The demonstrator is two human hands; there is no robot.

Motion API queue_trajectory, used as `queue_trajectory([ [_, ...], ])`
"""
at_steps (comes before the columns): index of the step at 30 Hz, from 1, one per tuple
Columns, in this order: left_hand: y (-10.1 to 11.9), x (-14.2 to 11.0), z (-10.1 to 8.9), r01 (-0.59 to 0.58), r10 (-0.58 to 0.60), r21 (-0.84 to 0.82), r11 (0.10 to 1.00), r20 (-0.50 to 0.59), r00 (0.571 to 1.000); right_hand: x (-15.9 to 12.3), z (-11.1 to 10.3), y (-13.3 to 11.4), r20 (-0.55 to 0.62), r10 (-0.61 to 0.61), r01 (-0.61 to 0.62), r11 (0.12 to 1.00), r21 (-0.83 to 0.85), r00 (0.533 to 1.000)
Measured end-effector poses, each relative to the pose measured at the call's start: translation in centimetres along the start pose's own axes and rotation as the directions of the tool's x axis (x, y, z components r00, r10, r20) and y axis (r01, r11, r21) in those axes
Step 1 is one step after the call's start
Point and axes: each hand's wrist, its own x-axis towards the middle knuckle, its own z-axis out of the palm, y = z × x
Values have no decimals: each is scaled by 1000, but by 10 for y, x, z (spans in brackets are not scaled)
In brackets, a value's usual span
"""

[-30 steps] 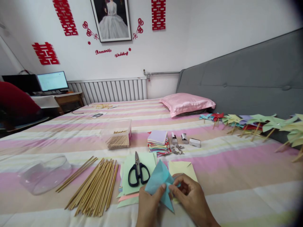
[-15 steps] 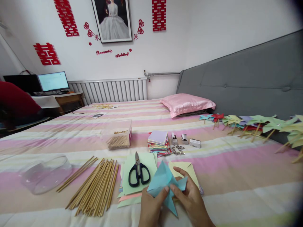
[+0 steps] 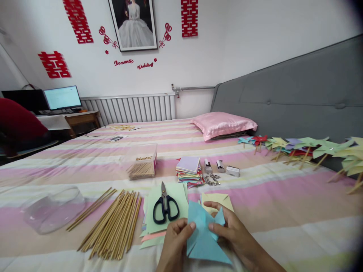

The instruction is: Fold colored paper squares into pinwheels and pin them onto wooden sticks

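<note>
Low in the middle of the view, both hands pinch a folded light-blue paper point(image 3: 203, 236) over the striped bed point(image 3: 272, 196). My left hand point(image 3: 175, 241) grips its left side with thumb and fingers closed. My right hand point(image 3: 233, 233) holds the right flaps, fingers curled around the paper's far edge. Just beyond the hands lie black-handled scissors point(image 3: 165, 204) on a green sheet point(image 3: 178, 192), and a yellow sheet point(image 3: 218, 198) lies behind my right hand.
A bundle of wooden sticks point(image 3: 115, 223) lies to the left, with a clear plastic lid point(image 3: 52, 209) beyond it. A stack of coloured paper point(image 3: 189, 170), small metal clips point(image 3: 212, 179) and a box of sticks point(image 3: 141, 166) sit mid-bed. Finished paper pinwheels point(image 3: 309, 149) line the grey headboard.
The blue paper has been turned and pulled lower toward me, its flaps now spread flatter. Both hands shifted slightly with it and keep their grip.
</note>
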Motion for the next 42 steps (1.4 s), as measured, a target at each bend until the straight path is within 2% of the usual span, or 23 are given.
queue_trajectory([
  [4,-11,6,-9,43,-49,94,995,67,997,-6,5,-7,61,-4,10,996,-93,998],
  [10,-24,13,-22,14,-32,251,968,68,997,-6,3,-2,84,-56,73,973,-218,995],
  [20,-27,13,-24,-4,-5,284,959,32,999,-7,11,-2,82,-124,141,956,-259,989],
  [23,-24,12,-21,-11,12,263,965,-2,1000,-5,11,0,78,-119,133,968,-214,990],
  [27,-27,15,-22,-5,15,207,978,-49,999,-2,9,1,32,-129,132,983,-126,991],
  [35,-23,12,-18,1,10,141,990,-83,997,0,11,-5,-99,-194,181,976,-123,976],
  [42,-16,9,-13,-17,28,66,998,-170,985,-7,12,-20,-244,-363,309,922,-232,899],
])
